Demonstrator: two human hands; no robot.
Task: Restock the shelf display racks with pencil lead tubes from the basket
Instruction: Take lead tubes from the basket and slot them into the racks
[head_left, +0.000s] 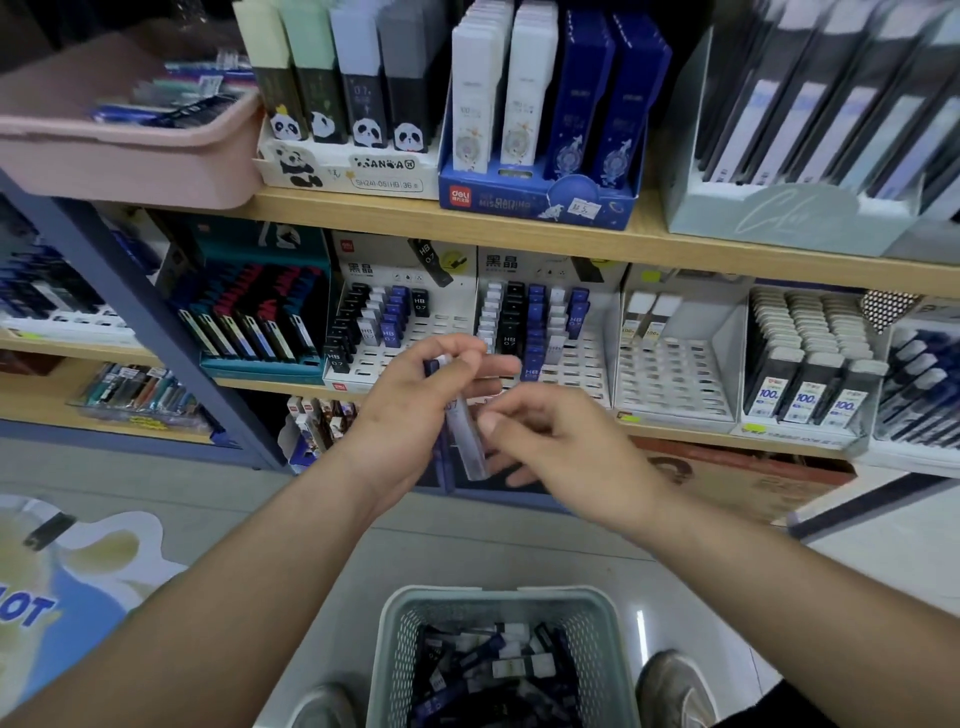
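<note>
the left hand (415, 400) is curled round a small bunch of pencil lead tubes (470, 441), held upright in front of the middle shelf (270, 385). the right hand (561, 441) is just beside them, fingers bent, thumb at the clear tube. blur keeps me from telling whether it pinches that tube or only touches it.

the likeliest slip, i think, is a tube sliding out of the bunch as one is drawn free. the left grip looks loose and the tubes are smooth, so a sideways pull could drop the rest to the floor beside the basket (395, 649). a second risk is a wrong slot: the columns are sorted by colour, and a blue tube could end up among black ones. pushing one in hard could also tip its neighbours.

counted: two hands; two tubes seen in the left, one dark blue and one clear grey, with more perhaps hidden. there is one basket on the floor between two shoes, its heap of tubes too tangled to count. behind the hands are two part-filled racks, the left rack (410, 358) with four columns begun and the right rack (587, 364) with five. beside them is one nearly bare rack (675, 379) holding two tubes.
</note>
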